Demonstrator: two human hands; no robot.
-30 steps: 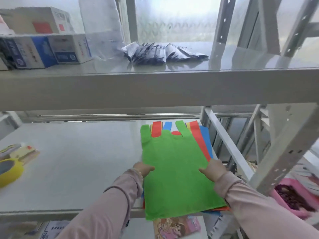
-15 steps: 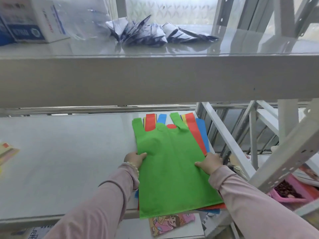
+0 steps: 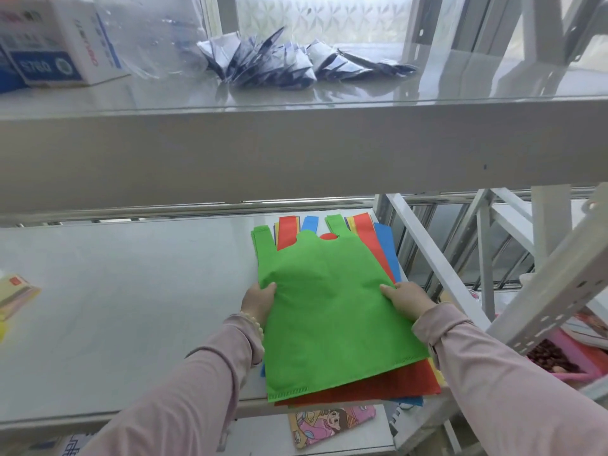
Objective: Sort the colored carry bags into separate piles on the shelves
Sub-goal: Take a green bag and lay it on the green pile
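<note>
blue-and-white box (image 3: 62, 44) is sitting top left, clear plastic bag (image 3: 148, 37) lying just beside it. pile of dark blue-and-white packets (image 3: 279, 65) is lying to their right. cartoon-print item (image 3: 329, 422) is lying at the bottom, pink tray (image 3: 574, 376) is holding dark bits lower right.

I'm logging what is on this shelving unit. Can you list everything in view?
green bag: one, green, top of the stack, right end of the middle shelf
bags underneath: several, count unclear; red, blue and yellow edges showing
box: one, white and blue, upper shelf, left
clear plastic: one, transparent, beside the box
sachets: a pile, dark blue and white, upper shelf, middle
packets: a few, yellowish, left edge of the middle shelf
cartoon-print item: one, mostly pink, lower shelf
tray: one, pink, dark contents, lower right
left hand: pinches the green bag's left edge
right hand: pinches its right edge
</note>
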